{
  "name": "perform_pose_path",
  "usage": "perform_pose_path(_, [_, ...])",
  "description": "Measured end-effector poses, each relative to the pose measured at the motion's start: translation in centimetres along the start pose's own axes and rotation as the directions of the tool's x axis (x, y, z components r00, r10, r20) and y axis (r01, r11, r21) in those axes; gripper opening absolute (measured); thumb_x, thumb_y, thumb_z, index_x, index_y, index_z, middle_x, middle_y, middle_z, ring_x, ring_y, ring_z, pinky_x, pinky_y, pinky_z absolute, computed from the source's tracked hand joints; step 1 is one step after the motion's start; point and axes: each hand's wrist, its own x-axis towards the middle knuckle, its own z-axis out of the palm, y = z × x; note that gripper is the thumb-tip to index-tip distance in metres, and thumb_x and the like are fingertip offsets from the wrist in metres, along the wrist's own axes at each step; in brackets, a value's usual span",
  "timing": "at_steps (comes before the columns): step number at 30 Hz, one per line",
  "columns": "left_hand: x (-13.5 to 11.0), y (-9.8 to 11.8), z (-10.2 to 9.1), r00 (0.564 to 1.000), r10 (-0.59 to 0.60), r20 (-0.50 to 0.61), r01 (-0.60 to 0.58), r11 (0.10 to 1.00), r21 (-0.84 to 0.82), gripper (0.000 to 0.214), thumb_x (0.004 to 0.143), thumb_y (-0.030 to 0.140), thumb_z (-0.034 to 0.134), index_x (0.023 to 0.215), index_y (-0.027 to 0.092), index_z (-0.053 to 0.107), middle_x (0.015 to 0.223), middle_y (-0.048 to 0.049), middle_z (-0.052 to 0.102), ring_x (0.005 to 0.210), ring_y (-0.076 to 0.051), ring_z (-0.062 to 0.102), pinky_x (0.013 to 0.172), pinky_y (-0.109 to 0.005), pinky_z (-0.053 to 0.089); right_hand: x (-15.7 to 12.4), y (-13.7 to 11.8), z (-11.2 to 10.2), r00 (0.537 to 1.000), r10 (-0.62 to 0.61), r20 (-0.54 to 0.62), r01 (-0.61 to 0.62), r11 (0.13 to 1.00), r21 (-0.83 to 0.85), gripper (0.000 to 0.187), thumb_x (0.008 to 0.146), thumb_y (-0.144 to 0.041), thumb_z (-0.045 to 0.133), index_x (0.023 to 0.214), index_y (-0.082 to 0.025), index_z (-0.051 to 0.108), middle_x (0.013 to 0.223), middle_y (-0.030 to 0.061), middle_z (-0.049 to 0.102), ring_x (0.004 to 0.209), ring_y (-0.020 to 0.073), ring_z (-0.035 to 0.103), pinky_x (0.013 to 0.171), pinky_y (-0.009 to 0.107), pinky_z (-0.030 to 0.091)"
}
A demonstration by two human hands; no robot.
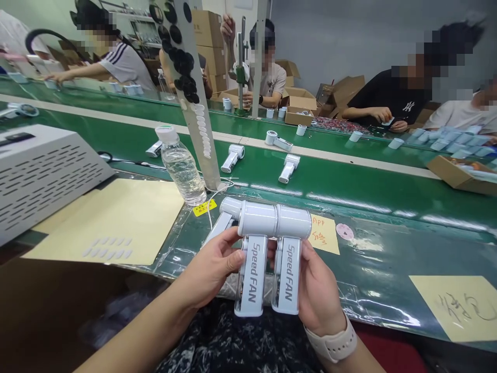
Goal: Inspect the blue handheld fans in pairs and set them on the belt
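Observation:
Two white handheld fans marked "Speed FAN" hang side by side in front of me, heads up and touching, handles down. My left hand (217, 267) is closed round the left handheld fan (251, 274), its thumb on the handle's edge. The right handheld fan (286, 274) is gripped by my right hand (319, 290), whose fingers are partly hidden behind it; a pale watch strap (334, 342) circles that wrist. Just behind the left fan, a third handheld fan (229, 210) shows in part; what supports it is hidden.
A water bottle (182, 168) stands beside a perforated metal post (200, 119). Left are a vented metal box (50, 176) and yellow paper (155, 223) with small pale strips. Several fans lie on the green conveyor belt (349, 176). Across it, people work near cardboard boxes (209, 31).

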Motion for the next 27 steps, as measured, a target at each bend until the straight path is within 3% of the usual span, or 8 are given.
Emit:
perform_pose_path(8, [0.2, -0.7, -0.9, 1.0, -0.025, 0.012, 0.025, 0.999, 0.035, 0.058, 0.071, 0.045, 0.08, 0.119, 0.017, 0.064, 0.105, -0.0151, 0.076, 0.095, -0.032, 0.072, 0.079, -0.039, 0.057, 0.5, 0.3, -0.6, 0.995, 0.081, 0.066, -0.077, 0.995, -0.068, 0.03, 0.089, -0.044, 0.053, 0.097, -0.021, 0.07, 0.09, 0.0066, 0.078, 0.087, 0.0298, 0.072, 0.08, 0.045, 0.057])
perform_pose_path(12, [0.2, -0.3, -1.0, 0.997, 0.071, 0.018, -0.073, 0.98, 0.186, 0.044, 0.074, 0.032, 0.078, 0.115, 0.02, 0.067, 0.104, -0.0104, 0.076, 0.095, -0.028, 0.071, 0.084, -0.038, 0.054, 0.3, 0.7, -1.7, 0.994, -0.063, 0.094, 0.079, 0.98, -0.181, 0.031, 0.086, -0.045, 0.059, 0.11, -0.026, 0.066, 0.108, 0.0057, 0.075, 0.103, 0.0307, 0.068, 0.087, 0.046, 0.055])
perform_pose_path(14, [0.0, 0.0, -1.0, 0.988, 0.151, 0.017, -0.148, 0.933, 0.329, 0.041, 0.071, 0.023, 0.08, 0.111, 0.022, 0.07, 0.108, -0.009, 0.075, 0.099, -0.028, 0.069, 0.089, -0.039, 0.052, 0.1, 0.6, -2.3, 0.976, -0.176, 0.124, 0.207, 0.926, -0.315, 0.035, 0.083, -0.039, 0.069, 0.115, -0.028, 0.064, 0.115, 0.0051, 0.073, 0.108, 0.0296, 0.066, 0.092, 0.045, 0.053])
perform_pose_path(16, [-0.3, 0.3, -1.3, 0.962, 0.264, 0.071, -0.266, 0.845, 0.464, 0.039, 0.069, 0.018, 0.079, 0.107, 0.024, 0.073, 0.113, -0.0094, 0.074, 0.11, -0.032, 0.065, 0.099, -0.043, 0.046, -0.1, 0.2, -2.8, 0.928, -0.287, 0.239, 0.369, 0.802, -0.469, 0.041, 0.078, -0.03, 0.075, 0.117, -0.029, 0.062, 0.12, 0.0053, 0.07, 0.115, 0.0293, 0.062, 0.1, 0.045, 0.047])
perform_pose_path(19, [-0.7, 0.4, -1.9, 0.868, 0.432, 0.245, -0.491, 0.674, 0.552, 0.033, 0.074, 0.014, 0.073, 0.104, 0.028, 0.076, 0.118, -0.0093, 0.073, 0.124, -0.033, 0.058, 0.116, -0.049, 0.026, -0.5, -0.8, -3.1, 0.772, -0.399, 0.495, 0.634, 0.545, -0.549, 0.044, 0.077, -0.023, 0.075, 0.118, -0.031, 0.06, 0.13, 0.0049, 0.065, 0.134, 0.0303, 0.047, 0.112, 0.049, 0.034])
perform_pose_path(21, [-0.8, 0.4, -2.4, 0.808, 0.485, 0.334, -0.584, 0.586, 0.561, 0.032, 0.076, 0.014, 0.07, 0.103, 0.029, 0.076, 0.118, -0.0089, 0.073, 0.125, -0.033, 0.057, 0.118, -0.05, 0.018, -0.6, -1.3, -3.1, 0.682, -0.414, 0.603, 0.73, 0.423, -0.537, 0.042, 0.08, -0.023, 0.07, 0.12, -0.032, 0.058, 0.133, 0.0046, 0.063, 0.14, 0.0298, 0.038, 0.115, 0.05, 0.03])
perform_pose_path(24, [-0.5, 0.4, -2.5, 0.773, 0.49, 0.404, -0.629, 0.506, 0.59, 0.032, 0.077, 0.016, 0.069, 0.106, 0.029, 0.075, 0.113, -0.0103, 0.074, 0.119, -0.033, 0.057, 0.116, -0.049, 0.02, -0.6, -1.3, -2.9, 0.648, -0.393, 0.652, 0.76, 0.381, -0.526, 0.039, 0.085, -0.025, 0.064, 0.123, -0.032, 0.055, 0.132, 0.0057, 0.063, 0.14, 0.0297, 0.04, 0.113, 0.051, 0.033])
perform_pose_path(27, [0.2, 0.3, -2.4, 0.806, 0.4, 0.437, -0.592, 0.511, 0.623, 0.031, 0.074, 0.024, 0.073, 0.105, 0.027, 0.075, 0.094, -0.0098, 0.074, 0.098, -0.03, 0.06, 0.113, -0.047, 0.025, -0.4, -1.2, -3.0, 0.668, -0.343, 0.661, 0.741, 0.393, -0.545, 0.051, 0.083, -0.026, 0.068, 0.13, -0.03, 0.049, 0.123, 0.009, 0.068, 0.122, 0.0306, 0.059, 0.1, 0.047, 0.049])
